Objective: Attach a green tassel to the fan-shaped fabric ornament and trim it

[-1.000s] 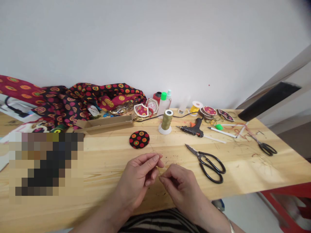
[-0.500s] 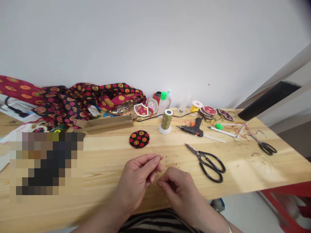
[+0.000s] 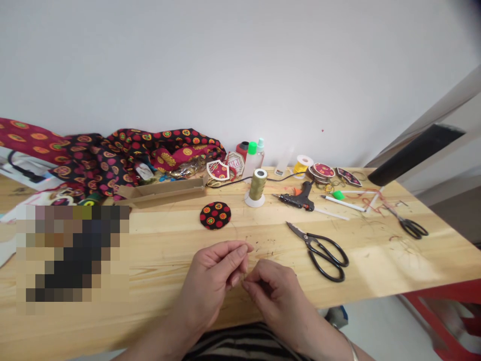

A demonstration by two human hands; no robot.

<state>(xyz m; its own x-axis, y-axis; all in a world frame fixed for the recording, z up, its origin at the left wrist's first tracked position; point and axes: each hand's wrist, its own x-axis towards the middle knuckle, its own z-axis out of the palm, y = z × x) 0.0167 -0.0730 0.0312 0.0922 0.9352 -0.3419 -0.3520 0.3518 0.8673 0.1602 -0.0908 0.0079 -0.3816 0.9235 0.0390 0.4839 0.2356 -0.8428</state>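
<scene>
My left hand [image 3: 214,278] and my right hand [image 3: 272,291] meet over the near edge of the wooden table [image 3: 376,255]. Both are pinched, fingertips almost touching. A thin golden thread [image 3: 246,263] runs between them; it is too fine to follow far. A round black fabric disc with red and yellow dots [image 3: 215,215] lies just beyond my left hand. Behind it stands a spool of gold thread [image 3: 257,188] on a white base.
Large black scissors [image 3: 321,249] lie right of my hands. Further back are a black glue gun [image 3: 298,199], small scissors [image 3: 411,226], a yellow spool [image 3: 302,165], bottles [image 3: 253,155], a flat cardboard box [image 3: 165,191] and heaped patterned fabric [image 3: 124,153]. A blurred patch covers the left.
My right hand has drawn slightly left and down toward my left hand. Nothing on the table has moved.
</scene>
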